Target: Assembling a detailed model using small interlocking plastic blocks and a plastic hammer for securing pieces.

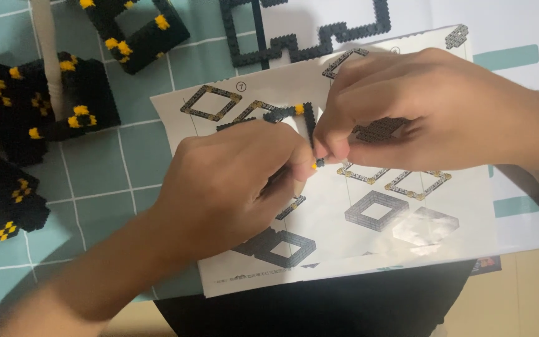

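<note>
Black brick frame (304, 122) — pinched between left hand (232, 181) and right hand (419, 112).

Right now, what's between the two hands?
Head view: a thin black brick strip with yellow studs, pinched by left hand and right hand, over the instruction sheet.

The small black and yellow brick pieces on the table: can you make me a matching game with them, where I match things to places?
Things:
1. Thin black brick frame with yellow bits
2. White paper instruction sheet
3. Hollow black and yellow brick cube
4. Flat black brick outline pieces

Places:
A. top left, on the teal grid mat
B. pinched between the left hand and right hand
C. under both hands
D. top middle, above the sheet

Pairs: 1-B, 2-C, 3-A, 4-D
</note>
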